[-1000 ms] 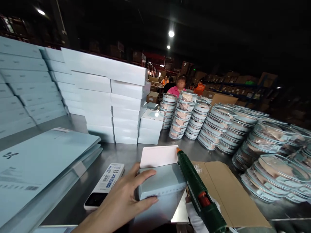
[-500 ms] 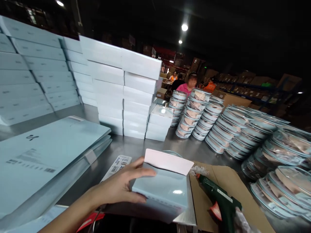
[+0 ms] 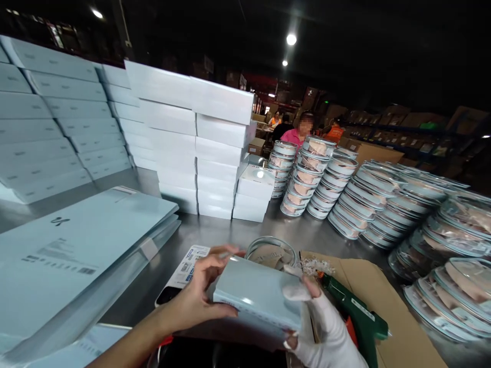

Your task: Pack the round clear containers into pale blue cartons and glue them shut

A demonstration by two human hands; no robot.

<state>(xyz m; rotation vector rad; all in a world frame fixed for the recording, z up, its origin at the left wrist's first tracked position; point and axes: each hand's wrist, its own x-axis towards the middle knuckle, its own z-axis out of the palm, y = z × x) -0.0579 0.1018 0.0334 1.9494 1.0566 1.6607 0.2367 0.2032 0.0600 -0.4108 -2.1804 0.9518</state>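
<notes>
Between my two hands is a small light-blue cardboard box [image 3: 261, 291], its far flap folded down. My bare left hand [image 3: 207, 286] grips its left end, thumb on the near side and fingers at the back. My right hand [image 3: 318, 317], in a white glove with bare fingertips, clasps the right end. Just behind the box stands a round clear-lidded container [image 3: 270, 250] with a beige item inside. A green glue gun [image 3: 356, 312] lies on a sheet of brown cardboard [image 3: 399, 301], partly hidden by my right hand.
Flat light-blue box blanks [image 3: 88, 240] are piled on the left. Finished boxes [image 3: 164, 148] form tall stacks behind them. Several stacks of round containers [image 3: 356, 199] line the right. A phone [image 3: 169, 294] and a printed label sheet [image 3: 192, 263] lie by my left hand. A person in pink [image 3: 293, 135] is beyond.
My right hand has let go of the glue gun and taken the box's right end. The raised flap is now folded down, exposing more of the round container behind.
</notes>
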